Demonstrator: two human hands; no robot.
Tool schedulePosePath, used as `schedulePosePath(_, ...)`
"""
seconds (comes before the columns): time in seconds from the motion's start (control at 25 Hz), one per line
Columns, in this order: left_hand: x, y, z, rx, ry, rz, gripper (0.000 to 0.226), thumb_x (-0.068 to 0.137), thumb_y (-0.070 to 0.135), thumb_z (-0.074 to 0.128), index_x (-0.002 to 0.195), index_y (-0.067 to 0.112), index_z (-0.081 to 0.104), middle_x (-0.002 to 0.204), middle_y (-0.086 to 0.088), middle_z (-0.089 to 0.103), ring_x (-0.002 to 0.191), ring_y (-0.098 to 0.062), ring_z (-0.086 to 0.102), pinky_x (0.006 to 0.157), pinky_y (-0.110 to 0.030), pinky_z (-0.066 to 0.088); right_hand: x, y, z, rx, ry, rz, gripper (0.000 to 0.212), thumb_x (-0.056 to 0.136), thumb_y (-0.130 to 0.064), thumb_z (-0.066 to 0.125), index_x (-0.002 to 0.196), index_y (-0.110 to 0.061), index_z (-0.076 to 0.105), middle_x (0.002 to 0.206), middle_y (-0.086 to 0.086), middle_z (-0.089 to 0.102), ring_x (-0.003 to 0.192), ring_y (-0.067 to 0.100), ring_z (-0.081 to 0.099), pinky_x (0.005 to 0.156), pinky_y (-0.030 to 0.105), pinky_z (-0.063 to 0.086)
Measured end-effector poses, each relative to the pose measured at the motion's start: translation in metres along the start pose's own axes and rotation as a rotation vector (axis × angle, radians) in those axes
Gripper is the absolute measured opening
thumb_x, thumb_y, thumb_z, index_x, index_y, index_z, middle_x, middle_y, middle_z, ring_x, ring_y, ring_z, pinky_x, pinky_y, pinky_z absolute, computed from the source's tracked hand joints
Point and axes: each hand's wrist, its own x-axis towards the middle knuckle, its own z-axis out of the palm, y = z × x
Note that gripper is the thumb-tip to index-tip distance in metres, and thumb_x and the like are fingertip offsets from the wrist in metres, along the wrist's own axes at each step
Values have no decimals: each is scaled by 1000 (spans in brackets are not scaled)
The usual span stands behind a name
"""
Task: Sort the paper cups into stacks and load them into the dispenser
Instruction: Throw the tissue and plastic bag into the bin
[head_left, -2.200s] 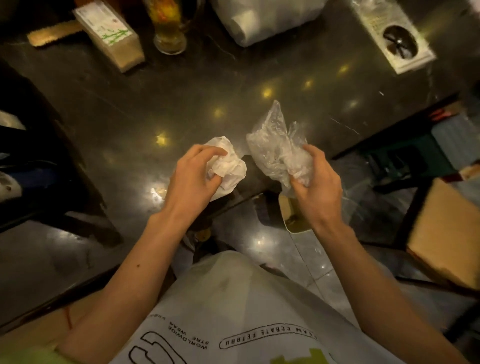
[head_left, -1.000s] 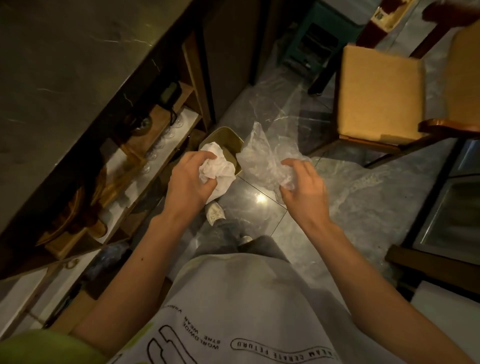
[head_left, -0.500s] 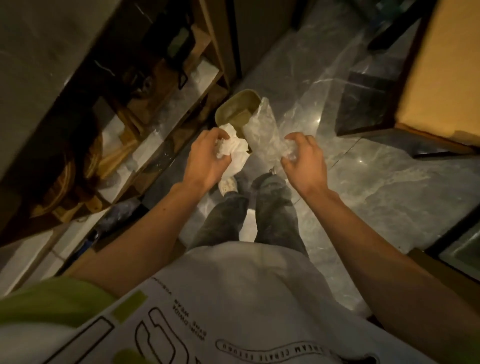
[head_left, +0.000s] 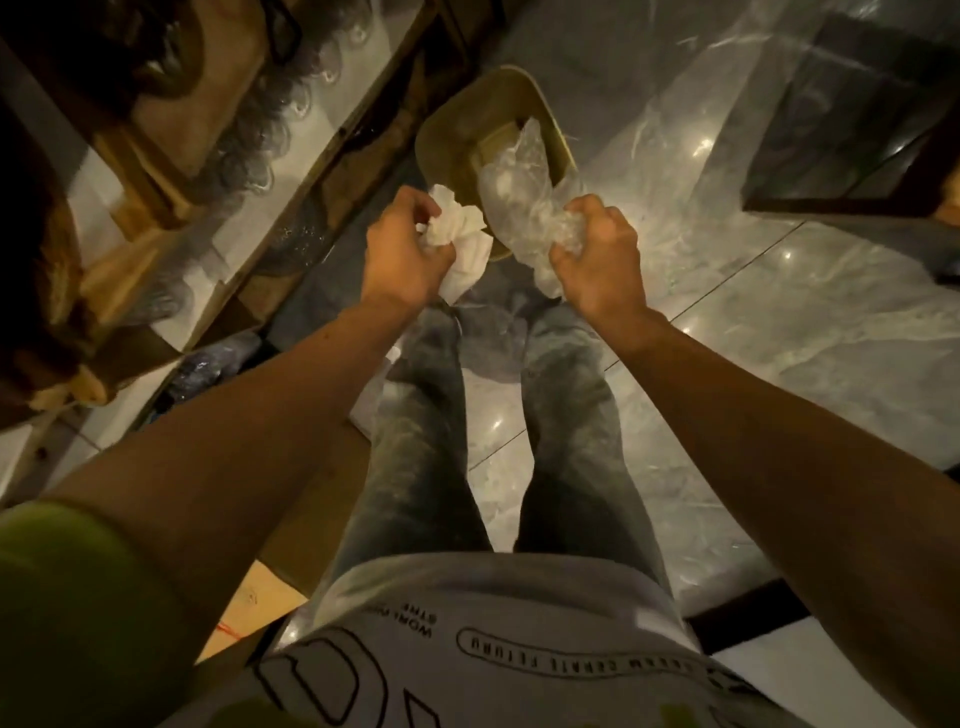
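Paper (head_left: 460, 228), white and crumpled into a wad, sat in your left hand (head_left: 402, 260), whose fingers were curled tight around it, with a loose corner hanging below your palm. Beside it, your right hand (head_left: 597, 254) gripped a clear, crinkled plastic bag (head_left: 519, 208) in a closed fist; the bag's free end stood up and away from you. You held both hands close together but apart, above the near rim of a tan, rounded rectangular bin (head_left: 452, 119) that stood on the grey marble-tiled floor (head_left: 779, 338). The plastic bag's upper end overlapped the bin's opening. Your legs, in faded dark jeans (head_left: 415, 441), stood just short of the bin, under a white shirt with black print (head_left: 493, 623). To your left ran a low wooden shelf (head_left: 332, 171) carrying rows of clear glasses (head_left: 291, 104).
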Motion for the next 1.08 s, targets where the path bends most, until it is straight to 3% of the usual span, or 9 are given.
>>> schedulePosePath(0.16, 48, -19, 18, 27, -28, 7, 36, 79, 18, 72, 110, 7, 56, 109, -5, 62, 95, -14, 57, 84, -24, 48, 40, 6, 28, -11, -32, 57, 49, 93, -27, 65, 137, -12, 46, 134, 14, 51, 124, 31, 52, 104, 36, 41)
schedulePosePath(0.28, 87, -37, 35, 49, -33, 26, 37, 80, 18, 71, 112, 7, 57, 112, -6, 64, 99, -15, 59, 84, -21, 46, 72, 13, 56, -31, -59, 124, 55, 95, -32, 61, 143, -15, 38, 143, 12, 45, 131, 31, 46, 109, 39, 36)
schedulePosePath(0.44, 129, -63, 66, 44, -85, -29, 40, 85, 14, 64, 124, 11, 55, 127, -8, 60, 119, -21, 56, 100, -24, 43, 109, 28, 94, -53, -43, 145, 63, 94, -38, 61, 147, -17, 33, 144, 11, 45, 131, 30, 46, 109, 40, 36)
schedulePosePath(0.56, 152, -80, 91, 90, -91, -25, 41, 87, 10, 56, 127, 10, 50, 133, -9, 53, 121, -21, 51, 87, -14, 34, 133, 41, 115, -23, -6, 148, 64, 93, -34, 63, 147, -18, 32, 143, 11, 45, 130, 30, 47, 107, 40, 38)
schedulePosePath(0.64, 167, -90, 105, 77, -71, -18, 41, 83, 8, 57, 124, 9, 50, 131, -10, 50, 117, -22, 51, 81, -14, 32, 146, 51, 126, -20, 32, 113, 64, 91, -31, 65, 145, -15, 34, 143, 13, 44, 130, 31, 46, 106, 39, 39)
schedulePosePath(0.84, 200, -100, 123, 111, -10, -54, 40, 83, 13, 67, 120, 12, 53, 131, -8, 50, 116, -20, 53, 83, -20, 42, 168, 64, 146, 15, 56, 89, 65, 90, -31, 64, 143, -8, 34, 145, 19, 36, 132, 33, 38, 107, 38, 36)
schedulePosePath(1.08, 217, -105, 134, 163, 23, -6, 48, 83, 19, 69, 126, 10, 48, 137, -11, 43, 121, -23, 49, 81, -15, 35, 180, 60, 157, 138, 60, 173, 79, 89, -31, 67, 151, -12, 21, 150, 16, 31, 136, 30, 36, 107, 34, 32)
